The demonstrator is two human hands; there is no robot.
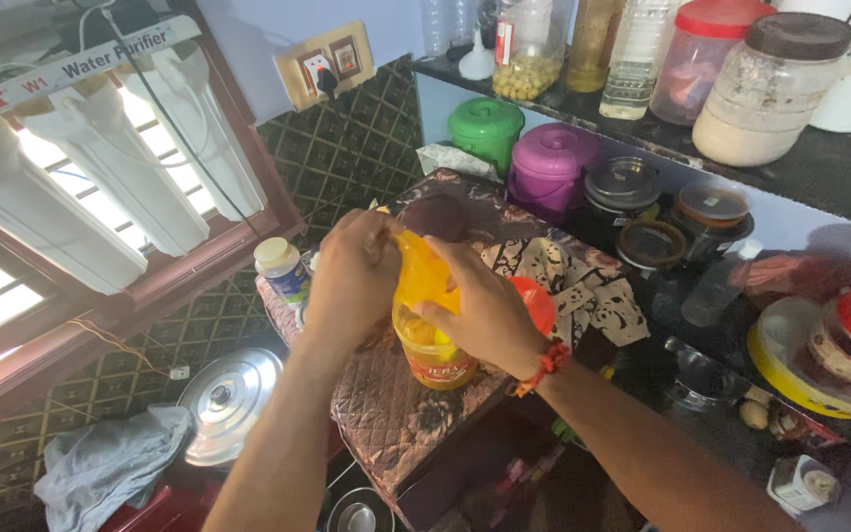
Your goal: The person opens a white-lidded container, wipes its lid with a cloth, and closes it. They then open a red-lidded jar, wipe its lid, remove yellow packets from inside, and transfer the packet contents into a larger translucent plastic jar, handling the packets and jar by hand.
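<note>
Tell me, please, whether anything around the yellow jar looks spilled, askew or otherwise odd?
Nothing looks spilled or broken. The yellow jar stands upright on the quilted cover, with the left hand and right hand on it; a grey cloth lies crumpled nearby.

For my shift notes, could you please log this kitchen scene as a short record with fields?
setting: kitchen counter with a quilted cover
left hand: grips the top of a yellow pouch
right hand: steadies the pouch over a yellow jar
behind right hand: red lid
back row: green container, purple container
lower left: steel lid, grey cloth
</note>
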